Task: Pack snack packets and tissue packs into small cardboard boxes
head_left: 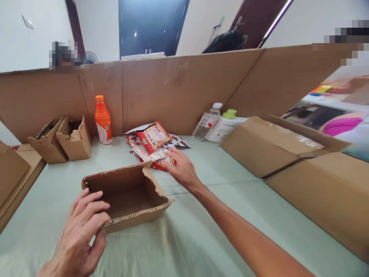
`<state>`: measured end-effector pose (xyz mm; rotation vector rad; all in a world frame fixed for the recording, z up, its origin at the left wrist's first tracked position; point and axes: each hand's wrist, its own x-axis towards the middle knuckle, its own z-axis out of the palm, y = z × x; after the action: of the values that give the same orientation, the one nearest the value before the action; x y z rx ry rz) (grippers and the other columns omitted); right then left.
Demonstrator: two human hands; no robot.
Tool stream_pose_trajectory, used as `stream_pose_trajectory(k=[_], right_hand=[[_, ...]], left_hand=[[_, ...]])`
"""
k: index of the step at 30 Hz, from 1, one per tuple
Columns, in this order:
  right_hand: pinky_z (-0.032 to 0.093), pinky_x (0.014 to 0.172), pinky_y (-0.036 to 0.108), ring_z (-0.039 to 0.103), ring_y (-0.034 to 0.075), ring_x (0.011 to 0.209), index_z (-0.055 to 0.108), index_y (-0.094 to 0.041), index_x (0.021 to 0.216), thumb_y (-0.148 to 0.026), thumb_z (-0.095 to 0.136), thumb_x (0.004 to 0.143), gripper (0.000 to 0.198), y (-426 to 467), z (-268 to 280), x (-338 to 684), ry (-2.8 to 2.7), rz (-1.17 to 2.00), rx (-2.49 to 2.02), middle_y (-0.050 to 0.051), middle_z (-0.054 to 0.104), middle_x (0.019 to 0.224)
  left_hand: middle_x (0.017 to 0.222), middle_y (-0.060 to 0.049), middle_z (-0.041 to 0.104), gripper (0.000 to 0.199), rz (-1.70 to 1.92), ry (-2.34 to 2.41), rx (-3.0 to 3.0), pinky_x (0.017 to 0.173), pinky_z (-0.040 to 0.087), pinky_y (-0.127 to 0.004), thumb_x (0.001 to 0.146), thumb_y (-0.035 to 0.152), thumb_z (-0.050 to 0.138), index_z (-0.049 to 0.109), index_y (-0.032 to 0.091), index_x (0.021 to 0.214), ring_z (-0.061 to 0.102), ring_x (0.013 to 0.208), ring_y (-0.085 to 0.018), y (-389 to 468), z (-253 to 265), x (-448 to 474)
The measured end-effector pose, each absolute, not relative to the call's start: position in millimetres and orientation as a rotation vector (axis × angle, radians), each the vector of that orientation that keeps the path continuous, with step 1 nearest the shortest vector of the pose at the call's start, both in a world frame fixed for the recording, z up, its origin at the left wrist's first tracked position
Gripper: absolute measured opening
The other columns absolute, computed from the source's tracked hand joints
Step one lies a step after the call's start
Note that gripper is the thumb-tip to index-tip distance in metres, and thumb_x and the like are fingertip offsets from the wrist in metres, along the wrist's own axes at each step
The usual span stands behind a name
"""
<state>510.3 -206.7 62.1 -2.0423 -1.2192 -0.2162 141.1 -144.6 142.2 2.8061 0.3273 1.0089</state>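
pale green cloth (225, 231) spreads before a cardboard wall (184, 88). on it, left of centre, sits an open box (118, 184); the left hand (82, 231) is clamped on its near left corner, fingers over the rim, thumb outside. just beyond the box lies a heap of packets (154, 136). the right hand (184, 167) touches the heap's near right side; whether its fingers are closed on one cannot be told. further left stand an orange bottle (103, 119) and two small boxes (76, 146); to the right, a clear bottle (207, 125), a white bottle (221, 129) and large boxes (317, 184).
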Motion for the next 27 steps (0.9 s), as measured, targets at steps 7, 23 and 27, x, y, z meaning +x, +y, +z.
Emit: stream_pose_trajectory(k=[7, 23, 27], right_hand=[[0.039, 0.106, 0.057, 0.044, 0.046, 0.139, 0.047, 0.001, 0.145, -0.035, 0.065, 0.085, 0.073, -85, 73, 521, -1.174, -0.351, -2.309, 0.034, 0.043, 0.155], [0.063, 0.084, 0.044, 0.078, 0.026, 0.091, 0.080, -0.029, 0.095, -0.039, 0.049, 0.092, 0.033, -422, 38, 544, -1.337, -0.116, -2.132, 0.004, 0.082, 0.099], [0.062, 0.092, 0.045, 0.076, 0.026, 0.104, 0.081, -0.028, 0.101, -0.040, 0.049, 0.094, 0.034, -459, 35, 521, -1.309, -0.012, -2.152, 0.006, 0.080, 0.111]], left_hand=[[0.106, -0.005, 0.078, 0.035, 0.971, 0.327, 2.838, 0.106, 0.058, -0.055, 0.077, 0.003, 0.054, 0.065, 0.027, 0.100, 0.069, 0.119, -0.029, -143, 138, 142], [0.104, -0.004, 0.075, 0.027, 0.953, 0.201, 2.788, 0.108, 0.052, -0.054, 0.082, 0.004, 0.054, 0.062, 0.027, 0.093, 0.064, 0.122, -0.027, -145, 151, 141], [0.103, -0.002, 0.074, 0.026, 0.900, 0.191, 2.764, 0.106, 0.052, -0.051, 0.084, 0.004, 0.053, 0.062, 0.028, 0.088, 0.063, 0.123, -0.026, -152, 160, 134]])
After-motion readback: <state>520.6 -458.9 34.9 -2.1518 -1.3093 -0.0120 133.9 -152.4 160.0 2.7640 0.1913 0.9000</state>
